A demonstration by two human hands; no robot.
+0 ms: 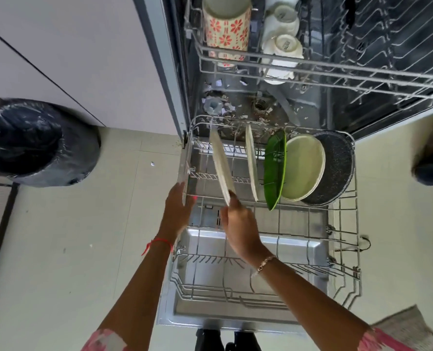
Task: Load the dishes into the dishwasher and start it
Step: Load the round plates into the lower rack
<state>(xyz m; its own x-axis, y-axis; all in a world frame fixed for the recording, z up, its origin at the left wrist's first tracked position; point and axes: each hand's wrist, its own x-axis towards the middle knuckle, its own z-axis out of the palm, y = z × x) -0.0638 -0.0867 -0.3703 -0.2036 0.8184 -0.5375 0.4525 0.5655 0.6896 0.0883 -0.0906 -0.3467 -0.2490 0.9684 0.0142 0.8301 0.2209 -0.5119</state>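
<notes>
The dishwasher stands open with its lower rack (347,224) pulled out over the door. My right hand (238,224) grips the near edge of a white plate (220,163) standing on edge at the rack's left. My left hand (178,206) rests with straight fingers against the rack's left side. Further right in the rack stand a second white plate (251,160), a green leaf-shaped dish (274,171), a pale green plate (304,168) and a dark speckled pan (337,171).
The upper rack (362,72) holds a flowered container (226,24) and several white cups (283,44). Bits of debris lie on the tub floor (235,107). A black-lined bin (33,143) stands on the tiled floor at left. White cabinets (71,46) rise behind it.
</notes>
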